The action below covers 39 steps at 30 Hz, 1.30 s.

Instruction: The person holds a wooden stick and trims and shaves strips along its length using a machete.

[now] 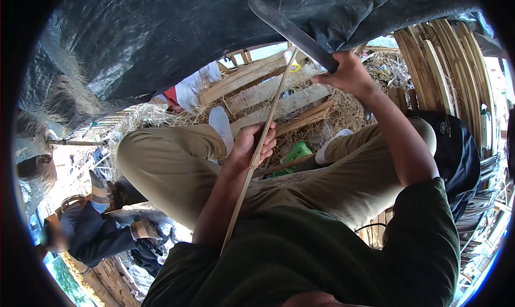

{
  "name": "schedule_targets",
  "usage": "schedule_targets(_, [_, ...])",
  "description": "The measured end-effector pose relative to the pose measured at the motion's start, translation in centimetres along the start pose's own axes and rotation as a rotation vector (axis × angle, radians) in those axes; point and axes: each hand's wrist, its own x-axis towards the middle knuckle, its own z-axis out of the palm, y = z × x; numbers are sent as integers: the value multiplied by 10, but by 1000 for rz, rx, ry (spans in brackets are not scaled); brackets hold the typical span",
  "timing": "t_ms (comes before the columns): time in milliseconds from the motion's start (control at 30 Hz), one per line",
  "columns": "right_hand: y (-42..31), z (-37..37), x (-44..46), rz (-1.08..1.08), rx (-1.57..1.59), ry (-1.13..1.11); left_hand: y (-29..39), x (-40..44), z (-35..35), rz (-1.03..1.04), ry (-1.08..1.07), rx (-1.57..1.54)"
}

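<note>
Stick (250,173) in left hand (255,145), centre. Machete (300,39) in right hand (348,76), between 12 and 1 o'clock. Tarp (155,39) 11, slats (442,74) 2, bag (458,159) 3, seated person (99,232) 8.

Dark tarp (161,33) — black bag (457,162) at right — green plastic (298,153) near loose straw (351,114)

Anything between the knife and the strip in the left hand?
Nothing visible: the knife in the right hand appears right at the far end of the strip; whether they touch is unclear. The left hand holds the strip lower down.
</note>
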Motion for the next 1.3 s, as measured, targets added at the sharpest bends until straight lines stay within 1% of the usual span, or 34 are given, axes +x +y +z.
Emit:
schedule_targets(67, [-15,-27,8,126,-54,-140,2,-3,5,-14,92,32])
schedule_targets(100, [-35,-46,16,286,-75,-328,3,-3,10,-23,140,46])
schedule_targets(200, [-14,-32,14,214,26,-190,7,-1,29,-60,367,90])
schedule_targets(233, [-9,-22,12,169,-13,-185,8,-2,26,-90,322,100])
schedule_targets(300, [-3,0,7,199,-26,-266,10,-6,19,-147,227,122])
schedule_targets(367, [5,24,3,217,-9,-357,8,-8,24,-116,305,206])
schedule_targets(400, [-2,30,3,216,-113,-409,7,-10,28,-99,344,247])
schedule_targets(467, [15,51,-2,41,-74,-379,4,-13,30,-111,378,292])
schedule_targets(567, [39,71,7,241,-88,-374,-2,-20,33,-143,419,297])
schedule_targets(667, [70,86,17,336,-177,-228,-2,-29,44,-144,441,337])
schedule_targets(700, [67,89,12,271,-117,-193,1,-31,49,-158,442,341])
schedule_targets(800, [4,87,-3,174,-93,-337,1,-36,38,-207,416,308])
schedule_targets(833, [-1,84,2,148,-122,-376,-1,-36,35,-226,406,287])
schedule_targets(900, [-6,82,5,109,-168,-447,0,-37,38,-201,429,304])
schedule_targets(933, [9,84,10,205,-208,-445,1,-38,39,-194,442,318])
schedule_targets(1000, [37,76,31,366,-252,-536,0,-36,41,-175,497,354])
schedule_targets(1033, [43,76,31,364,-228,-489,1,-35,41,-162,521,374])
schedule_targets(1067, [44,84,27,302,-204,-469,5,-35,41,-166,506,382])
schedule_targets(1133, [4,98,7,175,-160,-444,5,-36,41,-176,478,382])
schedule_targets(1167, [-8,98,0,0,-186,-383,3,-35,39,-176,479,369])
schedule_targets(1267, [-2,89,21,329,-146,-630,-1,-35,33,-218,486,356])
schedule_targets(1300, [30,95,18,210,-204,-488,-1,-32,35,-222,489,345])
